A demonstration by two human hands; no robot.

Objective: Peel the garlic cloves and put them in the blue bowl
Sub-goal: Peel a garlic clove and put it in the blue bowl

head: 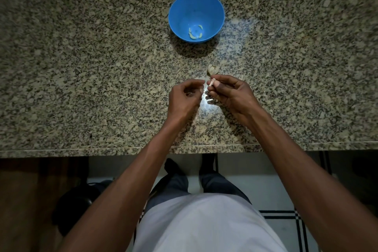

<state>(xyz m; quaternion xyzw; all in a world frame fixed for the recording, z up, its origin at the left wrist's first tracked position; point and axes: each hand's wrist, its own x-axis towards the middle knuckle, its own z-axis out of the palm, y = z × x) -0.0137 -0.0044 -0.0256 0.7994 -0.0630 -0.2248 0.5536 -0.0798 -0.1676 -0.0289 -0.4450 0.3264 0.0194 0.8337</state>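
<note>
A blue bowl (196,4) stands on the granite counter, with several peeled cloves (195,32) lying at its bottom. My right hand (231,94) pinches a garlic clove (211,82) between thumb and fingers, just above the counter. My left hand (184,98) hovers close beside it, fingers curled, with a thin strip of skin (202,90) at its fingertips. A partly stripped garlic bulb (212,69) lies on the counter just beyond my right hand.
Bits of garlic skin (209,99) lie on the counter below my hands. The granite counter (81,80) runs wide to both sides; its front edge (122,150) is near my body. Floor and my legs show below.
</note>
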